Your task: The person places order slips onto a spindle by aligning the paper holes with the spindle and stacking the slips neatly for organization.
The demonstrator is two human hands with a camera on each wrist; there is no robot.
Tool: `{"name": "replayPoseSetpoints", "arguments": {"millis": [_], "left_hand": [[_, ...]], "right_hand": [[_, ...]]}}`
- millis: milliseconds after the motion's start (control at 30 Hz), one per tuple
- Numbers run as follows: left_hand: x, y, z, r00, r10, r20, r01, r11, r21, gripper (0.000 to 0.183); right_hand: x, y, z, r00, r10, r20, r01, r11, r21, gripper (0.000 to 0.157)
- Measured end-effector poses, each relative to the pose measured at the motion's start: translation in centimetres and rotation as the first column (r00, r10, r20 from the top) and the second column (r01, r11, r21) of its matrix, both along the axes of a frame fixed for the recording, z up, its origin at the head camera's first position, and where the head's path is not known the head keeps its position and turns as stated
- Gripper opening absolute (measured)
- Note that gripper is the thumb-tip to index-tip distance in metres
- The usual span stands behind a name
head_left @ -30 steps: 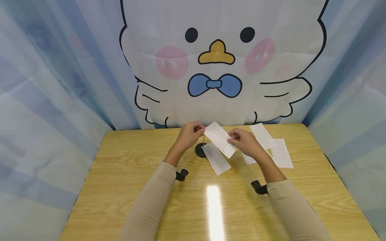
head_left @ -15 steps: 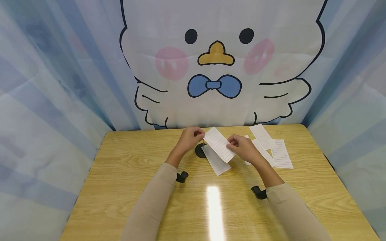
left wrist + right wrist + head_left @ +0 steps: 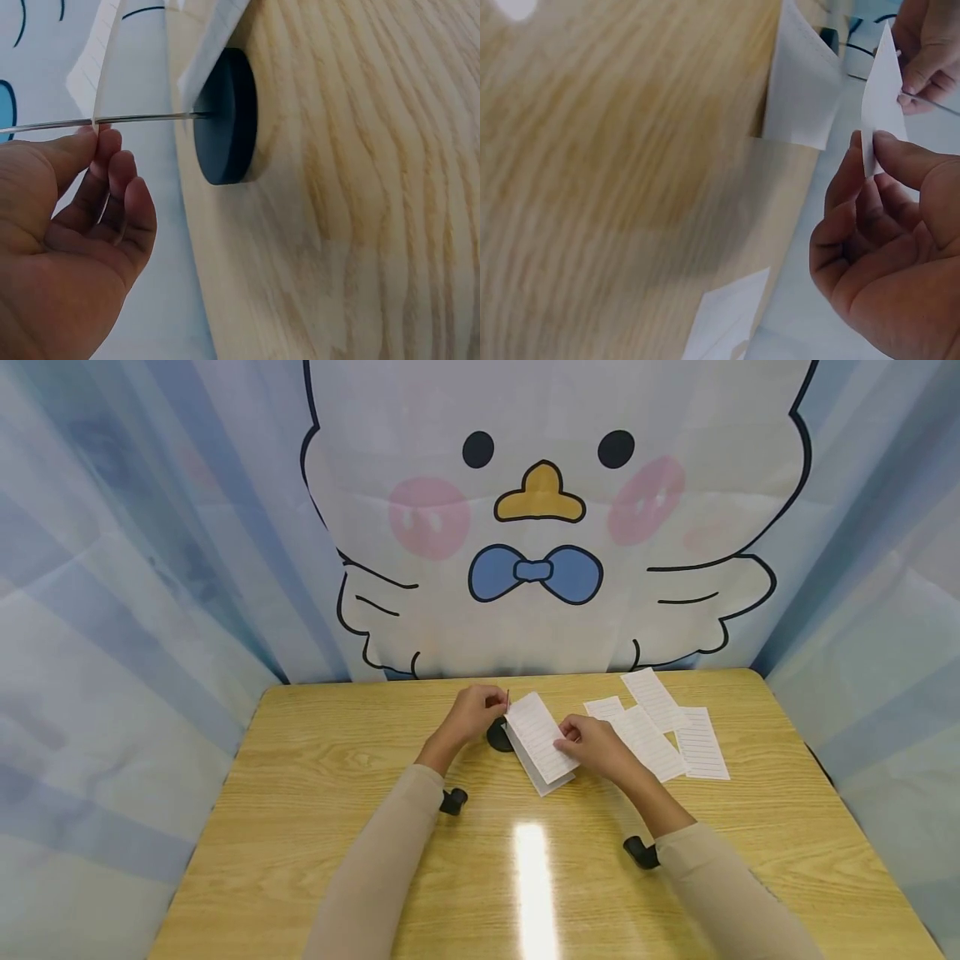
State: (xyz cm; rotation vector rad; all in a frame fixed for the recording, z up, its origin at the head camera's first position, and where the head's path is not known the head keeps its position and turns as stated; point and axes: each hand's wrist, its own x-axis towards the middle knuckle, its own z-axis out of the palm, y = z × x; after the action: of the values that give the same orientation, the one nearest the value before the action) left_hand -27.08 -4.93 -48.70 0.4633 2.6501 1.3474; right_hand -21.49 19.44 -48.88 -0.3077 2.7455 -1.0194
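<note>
A white lined paper slip (image 3: 538,737) is held between both hands, tilted, above another slip (image 3: 212,51) low on the spike. My left hand (image 3: 474,714) pinches its left corner between thumb and fingertips, right beside the thin metal rod (image 3: 150,118). In the left wrist view the rod passes through this slip near the pinch. The rod stands on the round black base (image 3: 226,116) of a paper spike. My right hand (image 3: 892,247) pinches the slip's opposite edge with thumb and index finger, the other fingers curled below.
Several lined slips (image 3: 648,743) lie spread and overlapping on the wooden table (image 3: 322,827), right of my right hand. A curtain with a cartoon bird (image 3: 536,635) hangs behind the table's far edge. Black wrist mounts (image 3: 641,852) stick out near both sleeves.
The held slip has moved down toward the slip below, both hands lowering with it. The rod's tip now shows above the paper. My right hand has shifted slightly left, uncovering more of the loose slips.
</note>
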Motion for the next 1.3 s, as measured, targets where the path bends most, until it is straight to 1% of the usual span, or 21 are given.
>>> {"name": "replayPoseSetpoints", "arguments": {"millis": [67,200,333,467,733,833,1067,1200,1300], "left_hand": [[-0.1,0.1,-0.4,1.0,-0.008,-0.006,0.008,1.0,-0.013,0.012],[-0.2,0.2,-0.9,1.0,-0.008,0.014,0.008,1.0,-0.02,0.011],[-0.3,0.3,-1.4,1.0,-0.019,0.008,0.019,0.998,-0.06,0.011],[-0.3,0.4,-1.9,1.0,-0.029,0.002,0.029,0.997,-0.077,0.012],[-0.2,0.5,-3.0,1.0,-0.022,0.016,0.023,0.996,-0.088,0.013],[0.0,0.4,-3.2,1.0,-0.012,0.016,0.013,0.995,-0.095,0.012],[0.1,0.4,-3.6,1.0,0.023,0.005,-0.022,0.993,-0.119,0.01],[0.2,0.5,-3.7,0.999,0.035,0.001,-0.034,0.992,-0.119,0.009],[0.3,0.4,-3.7,0.999,0.039,0.012,-0.037,0.993,-0.113,0.011]], "right_hand": [[0.1,-0.1,-0.3,1.0,-0.003,0.002,0.003,1.0,0.017,0.016],[0.2,-0.4,-0.8,1.0,-0.004,-0.005,0.004,1.0,0.019,0.015],[0.4,-0.5,-1.4,1.0,0.007,-0.017,-0.007,0.999,0.033,0.015],[0.6,-0.6,-1.9,0.999,0.015,-0.03,-0.012,0.997,0.079,0.016],[1.1,-1.0,-2.4,0.997,0.041,-0.07,-0.029,0.987,0.155,0.019],[1.2,-1.2,-2.5,0.996,0.041,-0.085,-0.024,0.982,0.189,0.021],[1.4,-1.4,-2.6,0.996,0.017,-0.089,0.004,0.974,0.228,0.024],[1.4,-1.4,-2.6,0.995,0.014,-0.095,0.009,0.972,0.235,0.024],[1.5,-1.0,-2.4,0.996,0.001,-0.085,0.018,0.976,0.218,0.023]]}}
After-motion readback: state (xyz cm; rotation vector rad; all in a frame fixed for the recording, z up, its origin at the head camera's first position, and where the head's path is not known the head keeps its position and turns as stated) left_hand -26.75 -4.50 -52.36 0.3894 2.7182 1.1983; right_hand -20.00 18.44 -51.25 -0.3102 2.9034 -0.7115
